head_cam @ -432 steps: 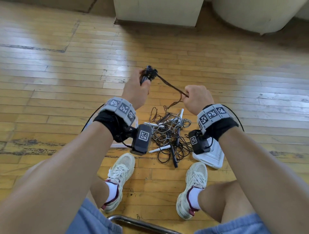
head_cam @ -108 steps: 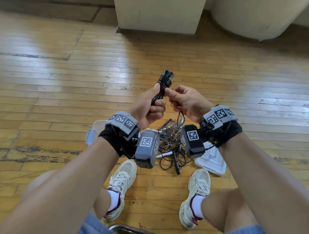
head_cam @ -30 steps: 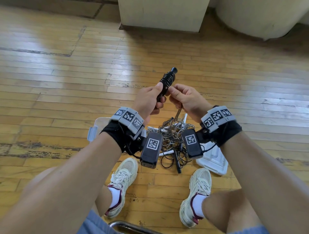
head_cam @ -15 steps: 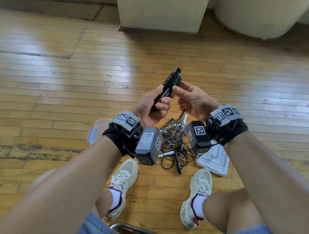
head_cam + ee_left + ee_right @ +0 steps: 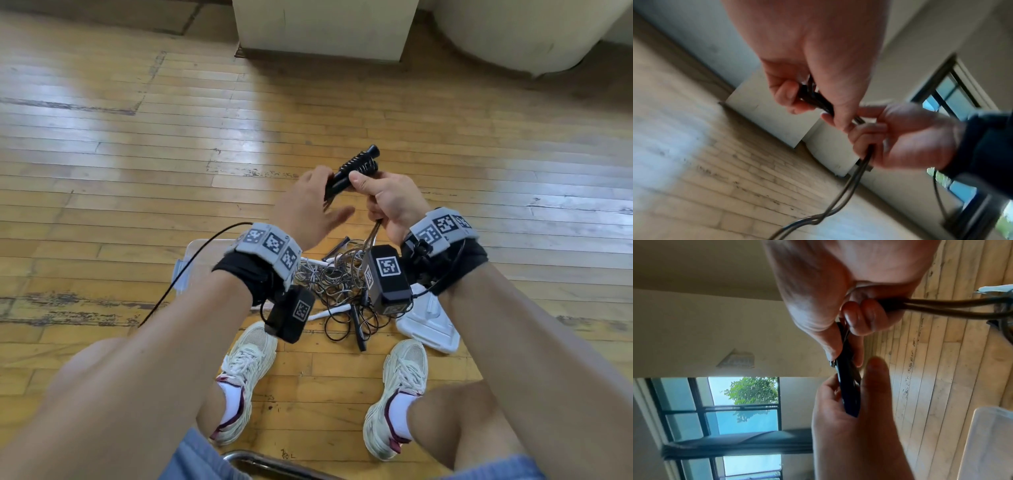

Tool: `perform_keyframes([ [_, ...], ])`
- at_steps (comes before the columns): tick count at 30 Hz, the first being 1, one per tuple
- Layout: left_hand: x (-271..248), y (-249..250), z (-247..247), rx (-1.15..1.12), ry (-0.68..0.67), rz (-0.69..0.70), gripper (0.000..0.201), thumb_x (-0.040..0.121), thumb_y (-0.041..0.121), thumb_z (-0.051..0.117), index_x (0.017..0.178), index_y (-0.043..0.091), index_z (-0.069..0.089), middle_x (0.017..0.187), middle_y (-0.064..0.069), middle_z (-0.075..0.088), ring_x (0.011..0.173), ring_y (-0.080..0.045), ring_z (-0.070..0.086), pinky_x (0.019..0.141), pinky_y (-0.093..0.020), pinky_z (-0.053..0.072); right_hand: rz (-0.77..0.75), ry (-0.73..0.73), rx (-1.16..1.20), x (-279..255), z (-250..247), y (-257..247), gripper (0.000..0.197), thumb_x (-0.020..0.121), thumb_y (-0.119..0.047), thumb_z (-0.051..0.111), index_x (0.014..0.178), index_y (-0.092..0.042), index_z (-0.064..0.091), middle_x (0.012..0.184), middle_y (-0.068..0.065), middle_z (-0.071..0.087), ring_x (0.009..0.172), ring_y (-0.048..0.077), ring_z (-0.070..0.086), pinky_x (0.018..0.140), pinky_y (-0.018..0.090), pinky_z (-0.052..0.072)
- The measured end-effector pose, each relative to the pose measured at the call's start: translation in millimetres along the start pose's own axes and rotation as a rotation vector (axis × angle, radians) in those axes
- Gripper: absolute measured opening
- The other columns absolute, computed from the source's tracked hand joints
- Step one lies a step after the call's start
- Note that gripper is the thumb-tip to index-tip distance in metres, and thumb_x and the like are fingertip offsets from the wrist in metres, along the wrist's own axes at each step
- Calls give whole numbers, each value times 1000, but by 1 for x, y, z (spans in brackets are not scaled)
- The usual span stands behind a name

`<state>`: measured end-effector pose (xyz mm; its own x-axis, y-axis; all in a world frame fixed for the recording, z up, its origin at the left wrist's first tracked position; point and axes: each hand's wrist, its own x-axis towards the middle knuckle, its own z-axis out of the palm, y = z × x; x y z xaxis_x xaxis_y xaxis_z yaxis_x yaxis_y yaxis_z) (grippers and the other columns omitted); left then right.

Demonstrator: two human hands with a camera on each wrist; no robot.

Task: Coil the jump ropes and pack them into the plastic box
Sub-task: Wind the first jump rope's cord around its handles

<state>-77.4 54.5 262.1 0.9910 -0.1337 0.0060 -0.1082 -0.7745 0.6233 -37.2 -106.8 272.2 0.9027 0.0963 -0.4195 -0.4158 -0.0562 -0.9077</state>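
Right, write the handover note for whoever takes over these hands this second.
Right hand: pinches the black handles with cord wound round them; the loose cord runs through its curled fingers.
Left hand: grip on the handles' lower end, some fingers spread.
Box on the floor behind the left wrist, lid by the right foot, tangled ropes between.
Done: most of one rope wound.
Left: wind in the tail, box it, coil the rest.

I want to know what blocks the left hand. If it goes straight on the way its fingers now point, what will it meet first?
Probably the right hand. The left hand grips the black handles, fingers pointing right towards it. Depth is unclear, but the left wrist view shows them almost touching.
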Motion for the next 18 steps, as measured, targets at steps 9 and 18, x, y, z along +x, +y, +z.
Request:
perform_keyframes([
  [9, 2, 0, -6, 285, 158, -36, 52, 100, 61, 36, 110, 13, 54, 85, -1, 61, 71, -24, 57, 64, -34, 43, -77, -46, -78, -4, 12, -2, 28, 102, -26, 57, 117, -2, 53, 81, 8, 55, 47, 6, 41, 53, 24, 36],
  [18, 6, -4, -9, -66, 188, -164, 43, 102, 52, 42, 82, 16, 54, 68, 4, 53, 60, -17, 47, 55, -31, 31, -69, -141, 124, -10, 14, -4, 5, 101, -7, 55, 100, -7, 50, 72, 0, 51, 59, 9, 45, 58, 23, 40],
])
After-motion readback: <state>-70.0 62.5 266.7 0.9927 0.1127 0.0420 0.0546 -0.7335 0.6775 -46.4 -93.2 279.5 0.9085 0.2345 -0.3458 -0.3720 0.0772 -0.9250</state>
